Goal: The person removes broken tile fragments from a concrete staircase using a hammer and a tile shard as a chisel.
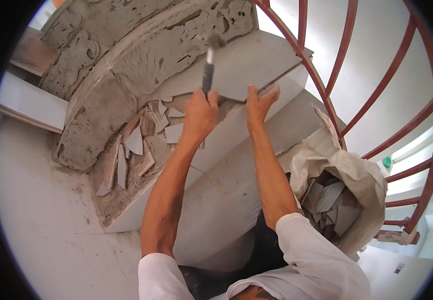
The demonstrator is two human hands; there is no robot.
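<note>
Our hammer (208, 71) is over the tile (249, 56), its head blurred, perhaps from a swing. Our left hand (199, 114) wraps its fingers round the handle; our right hand (259, 106) is at the tile's near edge, thumb and fingers spread, though we cannot tell whether they press it. A glancing blow could hit those fingers or throw splinters. Sharp shards (134, 141) lie left of the tile. The railing (332, 75) and sack (371, 172) crowd our right; the floor (36, 185) gives more room leftward.

White short-sleeved shirt (306, 250), dark trousers (264, 245), bare forearms (271, 175)
</note>
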